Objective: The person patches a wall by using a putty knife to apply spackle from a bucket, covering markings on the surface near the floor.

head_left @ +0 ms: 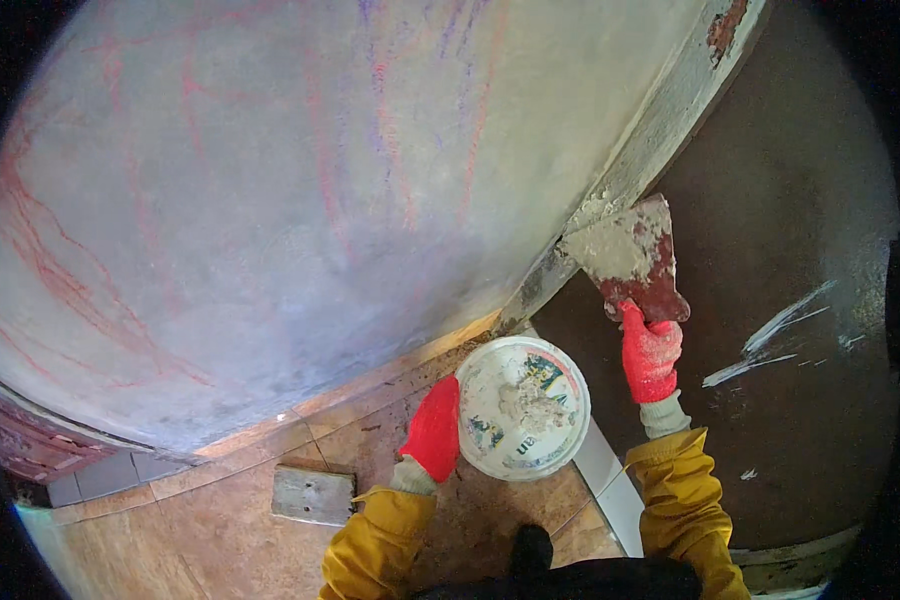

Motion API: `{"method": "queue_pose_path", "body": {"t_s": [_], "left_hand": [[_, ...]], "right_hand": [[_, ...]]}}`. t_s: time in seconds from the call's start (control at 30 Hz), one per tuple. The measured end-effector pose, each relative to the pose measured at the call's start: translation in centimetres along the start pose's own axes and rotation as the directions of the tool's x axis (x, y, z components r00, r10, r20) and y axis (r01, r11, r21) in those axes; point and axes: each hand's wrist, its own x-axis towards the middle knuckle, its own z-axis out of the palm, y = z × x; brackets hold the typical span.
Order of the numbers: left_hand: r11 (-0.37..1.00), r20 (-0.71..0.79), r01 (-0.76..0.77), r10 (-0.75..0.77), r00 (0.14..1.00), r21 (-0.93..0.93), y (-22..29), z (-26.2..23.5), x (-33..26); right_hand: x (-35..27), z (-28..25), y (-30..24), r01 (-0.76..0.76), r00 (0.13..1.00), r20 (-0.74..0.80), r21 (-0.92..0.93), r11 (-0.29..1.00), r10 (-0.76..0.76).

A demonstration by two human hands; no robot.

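My right hand [652,352], in a red glove, grips a wide putty knife [660,285] with a dark red, putty-smeared blade. The blade's far left corner meets the narrow edge strip [560,268] between the pale wall and the dark brown surface, where wet filler [592,210] sits. My left hand [433,430], also red-gloved, is closed on the left rim of a round white plastic lid [480,448]. Grey putty [530,405] is heaped and smeared on the lid. The fingers beneath the lid are hidden.
A pale wall [270,200] with red and purple scribbles fills the upper left. On the right is a dark brown panel [770,230] with white scratches. A small wooden block [313,495] lies on the tan tiled floor [220,530]. Brickwork [40,440] shows at far left.
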Motion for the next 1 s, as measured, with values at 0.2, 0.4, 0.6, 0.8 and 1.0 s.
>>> {"method": "queue_pose_path", "body": {"t_s": [0.2,0.4,0.6,0.8,1.0], "left_hand": [[0.999,0.032,0.04,-0.041,0.999,0.028,0.0,0.0,-0.1],[0.999,-0.009,0.006,-0.005,1.0,0.051,0.5,0.0,-0.3],[0.998,0.022,0.023,-0.024,0.999,0.056,0.0,0.1,-0.2],[0.973,-0.019,-0.178,0.183,0.983,0.146,0.7,-0.3,0.9],[0.994,0.014,-0.058,0.057,0.998,0.09,-1.9,1.2,0.4]], "right_hand": [[1.7,0.4,-2.5,-0.05,0.998,-0.027,0.012,0.999,0.05],[3.2,0.7,-5.1,0.03,0.993,-0.109,-0.147,0.989,-0.047],[4.7,0.6,-7.0,-0.084,0.993,-0.1,-0.164,0.983,0.068],[5.1,-0.4,-7.8,-0.053,0.985,-0.168,-0.02,0.998,0.049],[4.7,-1.4,-8.6,-0.088,0.947,-0.298,0.119,0.989,0.121]]}}
